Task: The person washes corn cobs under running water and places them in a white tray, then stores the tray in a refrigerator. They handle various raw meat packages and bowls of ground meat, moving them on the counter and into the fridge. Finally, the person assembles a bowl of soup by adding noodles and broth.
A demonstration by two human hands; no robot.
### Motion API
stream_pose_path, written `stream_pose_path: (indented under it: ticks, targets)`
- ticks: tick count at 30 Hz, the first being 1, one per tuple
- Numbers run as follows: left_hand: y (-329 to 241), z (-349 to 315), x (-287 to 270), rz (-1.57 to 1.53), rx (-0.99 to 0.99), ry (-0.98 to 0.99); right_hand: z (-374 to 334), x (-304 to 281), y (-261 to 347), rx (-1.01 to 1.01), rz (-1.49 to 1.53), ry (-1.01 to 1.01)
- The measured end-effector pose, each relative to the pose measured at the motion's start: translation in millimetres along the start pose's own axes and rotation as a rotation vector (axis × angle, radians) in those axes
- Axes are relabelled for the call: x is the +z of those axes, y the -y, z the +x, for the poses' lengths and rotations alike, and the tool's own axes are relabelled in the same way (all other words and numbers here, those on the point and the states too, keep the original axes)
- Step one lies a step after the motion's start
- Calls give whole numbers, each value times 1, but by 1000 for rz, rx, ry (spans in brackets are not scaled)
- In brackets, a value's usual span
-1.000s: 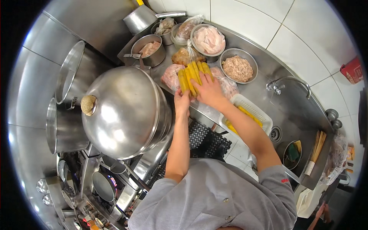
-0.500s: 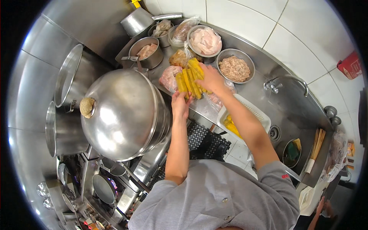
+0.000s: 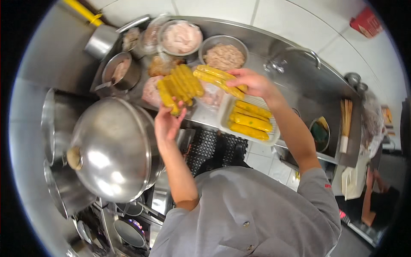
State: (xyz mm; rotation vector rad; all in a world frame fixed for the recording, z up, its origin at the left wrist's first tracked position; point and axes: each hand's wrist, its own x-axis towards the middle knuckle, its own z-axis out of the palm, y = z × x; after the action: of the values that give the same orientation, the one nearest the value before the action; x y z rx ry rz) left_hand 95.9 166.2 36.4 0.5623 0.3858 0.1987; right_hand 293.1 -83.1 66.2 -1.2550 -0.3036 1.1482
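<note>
Yellow rolls in a row: we see a fanned row of yellow rolls [image 3: 182,83], long, blunt-ended and glossy, lying side by side near bagged meat.
Left hand: the left hand [image 3: 168,123] touches the row's near end with curved fingers; we cannot tell whether this grip is clamped or only supporting.
Right hand: the right hand [image 3: 252,82] has its grip closed around one end of a pair of yellow rolls [image 3: 216,77], tilted, between the row and the basket.
Basket: we find more yellow rolls [image 3: 252,123], plump and shiny, stacked lengthwise in a white plastic basket [image 3: 224,115] with ribbed walls.
Surface: smooth grey steel makes up the surface [image 3: 201,117].
Bowls: behind, we see two round metal bowls, one with lumpy pink mince [image 3: 224,55], one with soft, pale meat pieces [image 3: 183,37].
Dome: at left bulges a large, polished steel dome [image 3: 113,150].
</note>
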Motion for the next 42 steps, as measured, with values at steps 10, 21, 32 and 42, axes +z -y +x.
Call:
stream_pose_path:
  ticks: [10, 21, 32, 42]
  targets:
    - [27, -7, 65, 178, -84, 289, -114, -35, -46, -52, -748, -191]
    - [75, 12, 105, 374, -134, 339, -113, -26, -64, -126, -1016, -376]
    - [94, 26, 106, 449, -160, 386, -107, -21, -91, -478, -1118, -644]
    - [95, 42, 141, 1419, 103, 829, -137, -40, -59, -470, -348, -744]
